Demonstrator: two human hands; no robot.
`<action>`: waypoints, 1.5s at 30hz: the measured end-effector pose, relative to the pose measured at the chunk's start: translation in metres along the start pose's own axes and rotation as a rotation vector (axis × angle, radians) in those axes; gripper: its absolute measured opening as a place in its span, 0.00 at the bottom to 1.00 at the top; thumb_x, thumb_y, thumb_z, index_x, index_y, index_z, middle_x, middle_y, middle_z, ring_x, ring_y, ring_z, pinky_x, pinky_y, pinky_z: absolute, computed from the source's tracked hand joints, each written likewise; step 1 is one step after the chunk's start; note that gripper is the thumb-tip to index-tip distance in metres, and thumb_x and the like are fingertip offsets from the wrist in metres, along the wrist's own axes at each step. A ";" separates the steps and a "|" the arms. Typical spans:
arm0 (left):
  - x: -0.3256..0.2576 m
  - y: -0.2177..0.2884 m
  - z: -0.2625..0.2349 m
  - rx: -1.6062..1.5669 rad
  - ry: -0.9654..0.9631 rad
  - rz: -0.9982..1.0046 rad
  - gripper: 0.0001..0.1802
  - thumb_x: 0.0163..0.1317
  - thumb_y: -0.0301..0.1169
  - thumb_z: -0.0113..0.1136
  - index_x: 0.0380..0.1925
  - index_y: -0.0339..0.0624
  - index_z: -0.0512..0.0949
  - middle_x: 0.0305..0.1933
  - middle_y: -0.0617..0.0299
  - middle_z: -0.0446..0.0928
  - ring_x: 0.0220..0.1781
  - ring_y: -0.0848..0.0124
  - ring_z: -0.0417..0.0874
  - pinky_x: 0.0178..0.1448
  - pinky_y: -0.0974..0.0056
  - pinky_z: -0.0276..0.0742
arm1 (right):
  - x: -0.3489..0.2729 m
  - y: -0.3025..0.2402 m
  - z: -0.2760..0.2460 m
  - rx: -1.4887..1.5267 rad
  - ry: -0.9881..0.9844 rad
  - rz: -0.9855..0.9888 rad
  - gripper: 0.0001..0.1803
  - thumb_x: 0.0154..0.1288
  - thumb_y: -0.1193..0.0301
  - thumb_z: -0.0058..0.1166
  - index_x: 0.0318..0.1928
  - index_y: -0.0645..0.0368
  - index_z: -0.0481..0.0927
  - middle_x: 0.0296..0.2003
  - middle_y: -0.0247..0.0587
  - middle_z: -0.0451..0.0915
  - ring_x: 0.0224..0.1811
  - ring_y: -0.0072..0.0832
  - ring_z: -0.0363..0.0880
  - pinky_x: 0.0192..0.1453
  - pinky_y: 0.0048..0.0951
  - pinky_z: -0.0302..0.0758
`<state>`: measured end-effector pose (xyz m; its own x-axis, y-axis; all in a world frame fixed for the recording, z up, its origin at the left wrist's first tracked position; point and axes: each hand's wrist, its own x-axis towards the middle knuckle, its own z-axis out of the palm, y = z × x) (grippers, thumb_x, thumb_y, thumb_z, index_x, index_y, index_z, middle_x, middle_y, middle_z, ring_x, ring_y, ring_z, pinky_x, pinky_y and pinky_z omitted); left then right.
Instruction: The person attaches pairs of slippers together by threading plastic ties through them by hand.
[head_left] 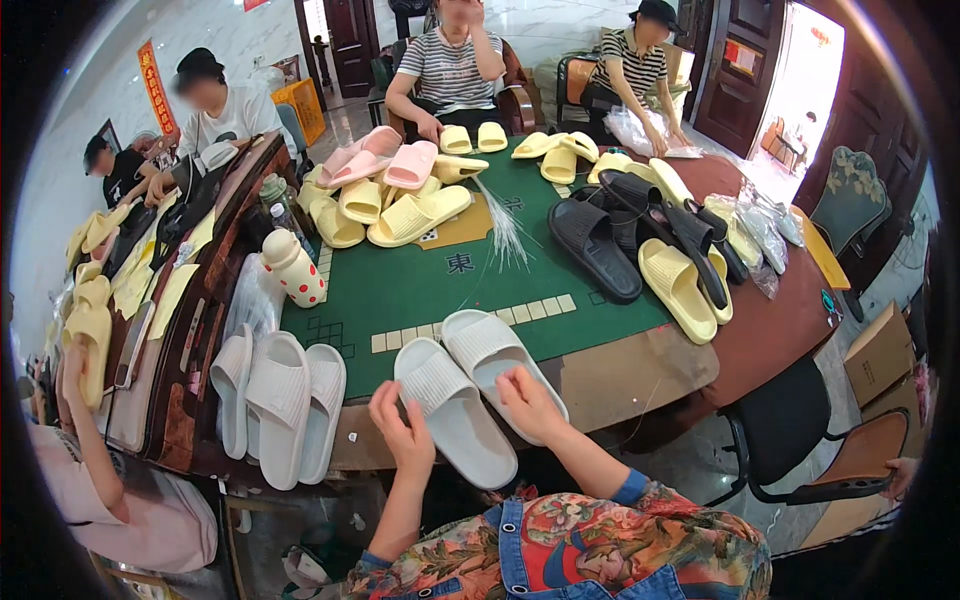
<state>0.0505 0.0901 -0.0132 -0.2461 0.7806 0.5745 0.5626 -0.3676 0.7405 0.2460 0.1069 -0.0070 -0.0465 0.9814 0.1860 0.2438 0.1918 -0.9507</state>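
Two light grey slippers lie in front of me at the near table edge, toes pointing away. Beside the outer edge of the left slipper [460, 425] is my left hand [405, 430], its fingers stretched and apart, holding nothing. Over the right slipper [490, 350] my right hand [532, 405] has its fingers bent and drawn together; whatever they pinch, if anything, is too small to see. More grey slippers [278, 395] stand in a row to my left. Farther off, a bundle of thin clear strands [507, 240] rests on the green table mat [400, 300].
Yellow slippers [425, 215] and pink slippers [410, 163] are piled at the back. Black slippers [594, 245] and bagged pairs [765, 235] lie to the right. A dotted bottle [293, 268] stands at left. Several people work around the tables. A chair [780, 420] is at right.
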 end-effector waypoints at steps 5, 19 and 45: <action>-0.031 0.062 0.015 -0.852 -0.555 -0.300 0.25 0.65 0.32 0.43 0.60 0.37 0.55 0.51 0.59 0.66 0.52 0.69 0.67 0.56 0.64 0.62 | -0.021 -0.062 0.004 0.836 -0.227 0.217 0.12 0.69 0.64 0.37 0.37 0.60 0.70 0.16 0.25 0.58 0.17 0.14 0.52 0.20 0.16 0.52; -0.037 0.042 -0.029 -0.855 -0.892 -0.649 0.14 0.67 0.35 0.41 0.34 0.36 0.71 0.16 0.73 0.58 0.18 0.82 0.58 0.37 0.72 0.69 | 0.006 -0.079 -0.096 0.983 0.280 -0.008 0.10 0.67 0.63 0.42 0.37 0.55 0.73 0.18 0.25 0.59 0.16 0.13 0.51 0.17 0.14 0.50; 0.001 0.057 -0.033 -0.139 -0.655 0.111 0.05 0.50 0.27 0.61 0.25 0.37 0.75 0.24 0.60 0.75 0.27 0.68 0.74 0.35 0.67 0.68 | -0.047 -0.046 -0.024 0.148 -0.523 0.045 0.12 0.66 0.67 0.44 0.38 0.64 0.76 0.24 0.31 0.74 0.28 0.16 0.69 0.32 0.20 0.68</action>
<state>0.0558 0.0530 0.0408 0.3607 0.8636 0.3523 0.4396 -0.4906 0.7524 0.2603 0.0518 0.0342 -0.5244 0.8509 0.0320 0.1199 0.1110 -0.9866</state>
